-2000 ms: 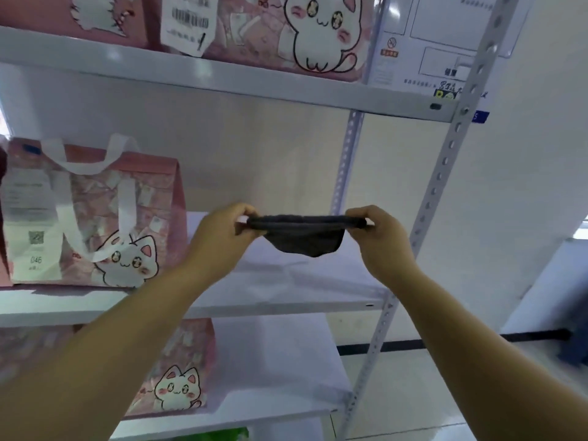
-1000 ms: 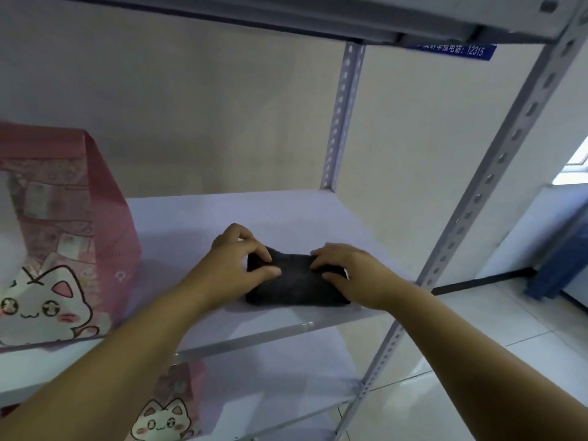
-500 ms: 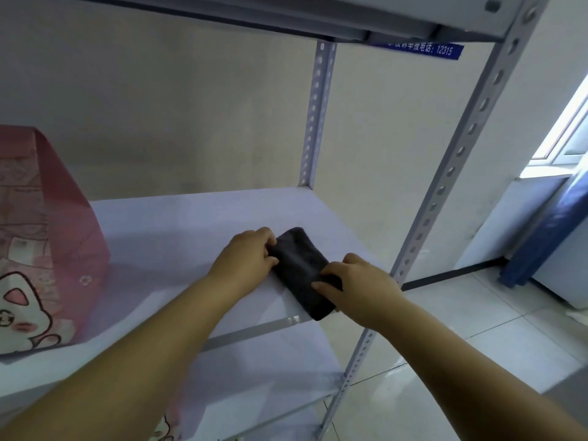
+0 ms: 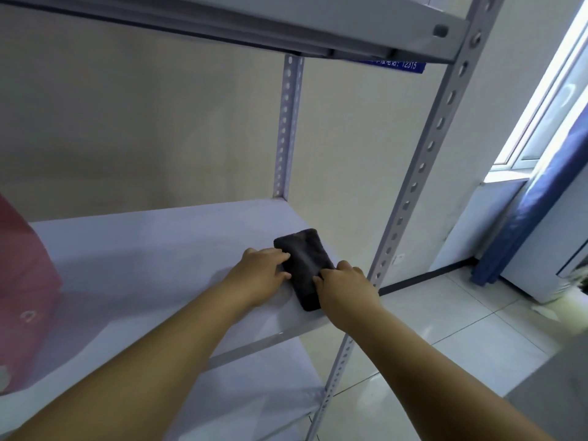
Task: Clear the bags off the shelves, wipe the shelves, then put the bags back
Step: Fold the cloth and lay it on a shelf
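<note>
At the far left edge a pink bag (image 4: 27, 275) stands on the middle shelf (image 4: 143, 249), whose white surface runs right to the corner being wiped. The person's left hand (image 4: 261, 275) lies low on the shelf, fingers close together and fairly straight, their tips pressing the left edge of a dark grey cloth (image 4: 304, 262). The cloth, folded into a thick pad, lies on the right end of the shelf, running from near the front lip toward the back, just beside the perforated front post (image 4: 423, 160). The right hand (image 4: 346, 288) bears on the pad's near right corner, fingers bent and together on top; whether its thumb pinches under the edge cannot be told. The cloth looks soft, light and limp, likely to bunch or unfold if dragged by 1 corner, so it seems best kept flat under both palms or gripped across its folded width. The painted shelf looks smooth, so the pad should slide easily. At far right a blue curtain (image 4: 521, 224) hangs by a window (image 4: 550, 116)
</note>
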`<state>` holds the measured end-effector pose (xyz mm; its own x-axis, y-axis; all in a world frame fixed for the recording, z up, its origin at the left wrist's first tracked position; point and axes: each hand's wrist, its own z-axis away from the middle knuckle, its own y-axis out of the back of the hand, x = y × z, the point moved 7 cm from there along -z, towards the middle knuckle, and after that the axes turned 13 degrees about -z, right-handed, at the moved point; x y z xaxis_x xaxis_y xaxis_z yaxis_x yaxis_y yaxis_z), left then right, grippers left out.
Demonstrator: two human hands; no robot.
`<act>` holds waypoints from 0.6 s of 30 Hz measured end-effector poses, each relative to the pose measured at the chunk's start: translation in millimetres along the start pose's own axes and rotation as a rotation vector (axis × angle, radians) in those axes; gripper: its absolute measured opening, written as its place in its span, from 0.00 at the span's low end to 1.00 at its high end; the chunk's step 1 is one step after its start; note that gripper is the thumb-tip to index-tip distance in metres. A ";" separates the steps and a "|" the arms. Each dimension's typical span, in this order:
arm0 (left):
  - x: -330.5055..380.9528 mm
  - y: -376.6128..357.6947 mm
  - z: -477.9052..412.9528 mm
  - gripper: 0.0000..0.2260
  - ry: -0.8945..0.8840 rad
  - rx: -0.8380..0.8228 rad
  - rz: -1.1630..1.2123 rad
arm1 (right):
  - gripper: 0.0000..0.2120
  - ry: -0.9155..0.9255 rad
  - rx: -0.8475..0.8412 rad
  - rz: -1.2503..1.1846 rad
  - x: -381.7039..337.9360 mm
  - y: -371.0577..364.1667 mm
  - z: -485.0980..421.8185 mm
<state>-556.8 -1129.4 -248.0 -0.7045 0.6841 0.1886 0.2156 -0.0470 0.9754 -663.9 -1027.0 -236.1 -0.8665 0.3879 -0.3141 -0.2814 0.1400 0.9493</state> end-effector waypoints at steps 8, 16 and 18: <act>-3.3 16.0 18.9 0.16 0.033 0.045 0.070 | 0.14 0.054 0.075 -0.047 -7.1 20.8 5.4; -3.7 67.6 86.2 0.08 0.066 0.137 0.144 | 0.11 0.243 0.238 -0.267 -25.8 75.9 45.9; -4.5 79.5 106.4 0.06 0.084 0.165 0.130 | 0.12 0.274 0.236 -0.280 -30.5 85.3 56.7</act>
<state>-464.6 -1058.7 -183.5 -0.7162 0.6163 0.3274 0.4110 -0.0067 0.9116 -638.1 -975.2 -146.3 -0.8565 0.0546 -0.5132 -0.4462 0.4213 0.7896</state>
